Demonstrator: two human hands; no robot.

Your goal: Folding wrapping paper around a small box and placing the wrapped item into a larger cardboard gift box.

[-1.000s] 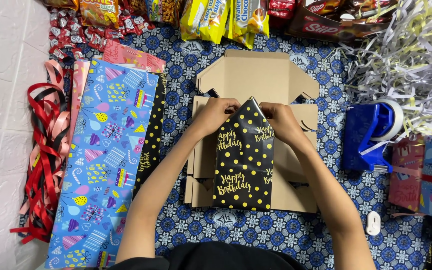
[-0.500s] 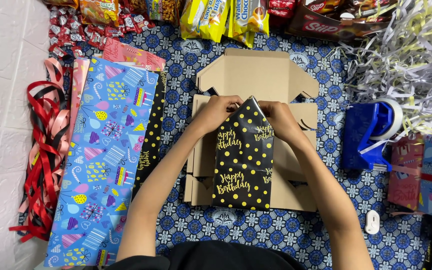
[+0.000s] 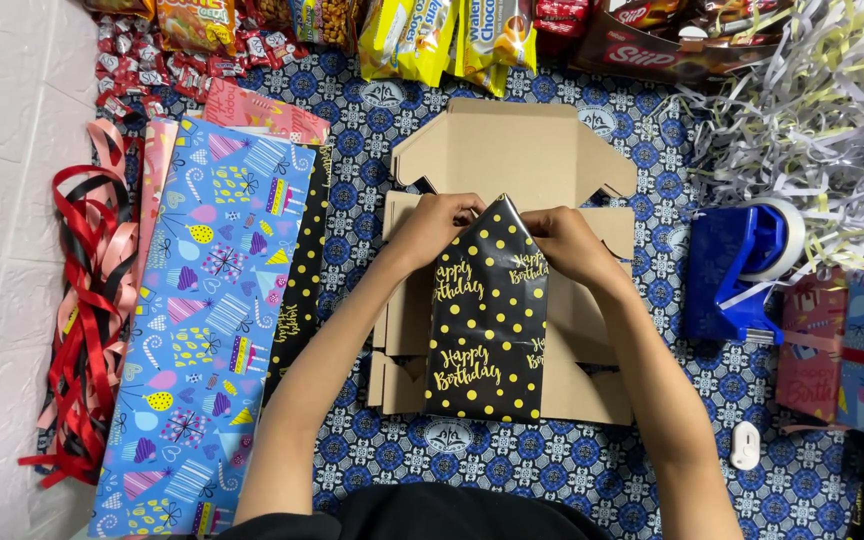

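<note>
Blue patterned cloth [image 3: 592, 470] covers the floor beneath flat cardboard boxes [image 3: 512, 150]. Left hand [image 3: 434, 226] and right hand [image 3: 570, 240] pinch the black dotted parcel [image 3: 484, 330] at its pointed top fold.

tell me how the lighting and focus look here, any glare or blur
Head view: even, soft light with only faint shadows under the arms; sharp across the frame, no motion blur on the left hand or right hand; slight sheen on the black dotted wrapped parcel and snack packets.

One black dotted parcel [image 3: 485, 320], two hands, one blue tape dispenser [image 3: 737, 270], one blue paper sheet [image 3: 207, 320].
</note>
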